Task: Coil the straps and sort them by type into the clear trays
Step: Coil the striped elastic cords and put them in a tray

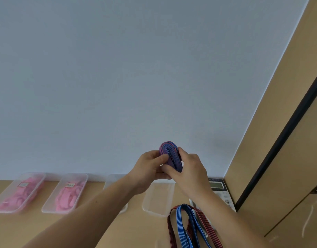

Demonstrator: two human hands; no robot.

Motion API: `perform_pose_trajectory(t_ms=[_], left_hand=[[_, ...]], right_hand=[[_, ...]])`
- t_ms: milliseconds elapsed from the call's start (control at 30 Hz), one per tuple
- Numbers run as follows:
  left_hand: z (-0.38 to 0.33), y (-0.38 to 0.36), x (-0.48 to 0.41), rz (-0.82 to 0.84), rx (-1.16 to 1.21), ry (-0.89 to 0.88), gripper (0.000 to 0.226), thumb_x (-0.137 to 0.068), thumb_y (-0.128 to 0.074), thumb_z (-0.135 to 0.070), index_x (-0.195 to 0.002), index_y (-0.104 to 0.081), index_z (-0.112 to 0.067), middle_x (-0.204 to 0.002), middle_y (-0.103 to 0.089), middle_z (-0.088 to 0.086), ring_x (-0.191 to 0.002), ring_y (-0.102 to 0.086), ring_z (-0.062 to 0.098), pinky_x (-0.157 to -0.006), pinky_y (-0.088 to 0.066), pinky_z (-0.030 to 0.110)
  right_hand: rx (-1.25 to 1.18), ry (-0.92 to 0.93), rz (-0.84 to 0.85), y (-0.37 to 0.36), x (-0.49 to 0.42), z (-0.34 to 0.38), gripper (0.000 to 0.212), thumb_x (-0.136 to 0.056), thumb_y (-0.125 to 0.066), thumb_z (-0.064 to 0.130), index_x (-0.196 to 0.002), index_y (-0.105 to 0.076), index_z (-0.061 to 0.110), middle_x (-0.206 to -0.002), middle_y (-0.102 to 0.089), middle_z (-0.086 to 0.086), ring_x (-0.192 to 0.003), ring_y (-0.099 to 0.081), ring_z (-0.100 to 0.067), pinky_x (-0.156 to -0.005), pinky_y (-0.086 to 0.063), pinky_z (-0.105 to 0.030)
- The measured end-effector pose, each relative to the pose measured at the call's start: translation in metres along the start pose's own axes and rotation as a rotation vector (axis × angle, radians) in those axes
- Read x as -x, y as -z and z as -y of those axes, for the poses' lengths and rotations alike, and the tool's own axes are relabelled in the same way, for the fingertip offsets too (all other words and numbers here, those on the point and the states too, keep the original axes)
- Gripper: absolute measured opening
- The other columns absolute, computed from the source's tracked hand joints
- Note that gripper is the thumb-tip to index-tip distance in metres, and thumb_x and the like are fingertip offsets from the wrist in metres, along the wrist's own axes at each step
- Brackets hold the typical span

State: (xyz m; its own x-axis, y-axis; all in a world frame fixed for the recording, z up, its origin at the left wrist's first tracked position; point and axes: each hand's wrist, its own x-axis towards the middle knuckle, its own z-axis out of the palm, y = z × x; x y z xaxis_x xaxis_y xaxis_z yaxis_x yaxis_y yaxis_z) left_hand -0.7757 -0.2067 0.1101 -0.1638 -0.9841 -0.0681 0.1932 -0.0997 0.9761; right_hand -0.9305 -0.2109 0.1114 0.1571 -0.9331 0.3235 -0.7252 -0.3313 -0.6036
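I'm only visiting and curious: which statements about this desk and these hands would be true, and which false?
1. The left hand and right hand both grip one coiled strap. True.
2. The far-left tray holds green items. False: it holds pink items.
3. A loose blue strap and a red strap lie uncoiled by the right forearm. True.
4. The clear tray beside them is packed with coils. False: it looks empty.
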Motion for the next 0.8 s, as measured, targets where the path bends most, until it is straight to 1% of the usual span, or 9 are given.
perform_pose_trajectory(t_ms=[100,167,200,267,333,467,567,667,800], left_hand=[[0.005,0.013,0.002,0.027,0.061,0.047,0.027,-0.102,-0.048,-0.014,-0.118,-0.065,0.000,-0.109,-0.071,0.024,-0.090,-0.071,0.035,-0.081,-0.059,0.045],[0.006,0.018,0.004,0.033,0.132,0.065,0.027,-0.102,-0.050,-0.015,-0.119,-0.063,0.001,-0.106,-0.071,0.021,-0.092,-0.071,0.037,-0.074,-0.059,0.040],[0.009,0.030,0.004,0.060,0.161,0.097,0.028,-0.102,-0.051,-0.016,-0.120,-0.062,0.002,-0.107,-0.071,0.021,-0.093,-0.070,0.039,-0.073,-0.059,0.039],[0.013,0.037,0.005,0.086,0.182,0.126,0.030,-0.100,-0.053,-0.017,-0.122,-0.060,0.003,-0.109,-0.070,0.021,-0.096,-0.069,0.041,-0.073,-0.059,0.040],[0.016,0.040,0.006,0.101,0.207,0.149,0.032,-0.099,-0.055,-0.018,-0.122,-0.060,0.003,-0.110,-0.070,0.020,-0.095,-0.069,0.040,-0.073,-0.060,0.041],[0.023,0.057,0.003,0.153,0.244,0.200,0.034,-0.101,-0.050,-0.017,-0.126,-0.059,0.004,-0.119,-0.066,0.026,-0.105,-0.064,0.049,-0.074,-0.059,0.043],[0.030,0.068,0.000,0.217,0.248,0.246,0.036,-0.102,-0.045,-0.016,-0.128,-0.059,0.004,-0.115,-0.066,0.024,-0.099,-0.066,0.042,-0.077,-0.058,0.046],[0.042,0.073,-0.008,0.243,0.210,0.319,0.036,-0.102,-0.042,-0.016,-0.125,-0.060,0.005,-0.107,-0.067,0.022,-0.090,-0.068,0.036,-0.073,-0.058,0.044],[0.062,0.072,-0.029,0.176,0.116,0.391,0.035,-0.102,-0.038,-0.015,-0.119,-0.065,0.001,-0.100,-0.070,0.022,-0.084,-0.070,0.036,-0.067,-0.058,0.040]], right_hand=[[-0.024,-0.007,0.055,-0.003,-0.001,0.002,0.044,-0.087,-0.048,0.060,-0.118,-0.061,0.031,-0.097,-0.060,0.000,-0.096,-0.052,-0.011,-0.071,-0.037,-0.026],[-0.012,0.011,0.076,-0.003,-0.002,0.000,0.029,-0.093,-0.054,0.043,-0.116,-0.067,0.030,-0.094,-0.066,0.001,-0.088,-0.057,-0.014,-0.072,-0.041,-0.029],[-0.012,0.000,0.077,-0.013,-0.004,0.004,0.025,-0.093,-0.058,0.036,-0.113,-0.070,0.029,-0.092,-0.069,0.006,-0.082,-0.059,-0.014,-0.071,-0.043,-0.027],[-0.082,-0.030,0.074,-0.015,-0.003,0.004,0.019,-0.089,-0.065,0.027,-0.106,-0.075,0.026,-0.084,-0.068,0.017,-0.075,-0.063,-0.009,-0.067,-0.043,-0.015],[-0.147,-0.066,0.081,-0.017,-0.001,0.003,0.016,-0.087,-0.069,0.025,-0.100,-0.077,0.026,-0.079,-0.067,0.021,-0.073,-0.065,-0.003,-0.064,-0.044,-0.009],[-0.292,-0.157,0.081,-0.033,0.001,0.006,0.003,-0.086,-0.072,0.024,-0.085,-0.072,0.027,-0.062,-0.068,0.012,-0.051,-0.064,-0.005,-0.048,-0.048,-0.017],[-0.392,-0.240,0.145,-0.039,-0.001,0.003,0.015,-0.083,-0.077,0.019,-0.076,-0.064,0.016,-0.057,-0.068,0.003,-0.041,-0.060,-0.011,-0.040,-0.044,-0.022],[-0.388,-0.308,0.243,-0.045,-0.005,-0.003,0.023,-0.082,-0.077,0.019,-0.075,-0.057,0.010,-0.056,-0.068,-0.006,-0.044,-0.061,-0.022,-0.043,-0.046,-0.028],[-0.278,-0.387,0.254,-0.064,-0.013,-0.016,0.019,-0.083,-0.073,0.023,-0.076,-0.059,0.012,-0.054,-0.068,-0.006,-0.040,-0.059,-0.018,-0.042,-0.045,-0.025]])
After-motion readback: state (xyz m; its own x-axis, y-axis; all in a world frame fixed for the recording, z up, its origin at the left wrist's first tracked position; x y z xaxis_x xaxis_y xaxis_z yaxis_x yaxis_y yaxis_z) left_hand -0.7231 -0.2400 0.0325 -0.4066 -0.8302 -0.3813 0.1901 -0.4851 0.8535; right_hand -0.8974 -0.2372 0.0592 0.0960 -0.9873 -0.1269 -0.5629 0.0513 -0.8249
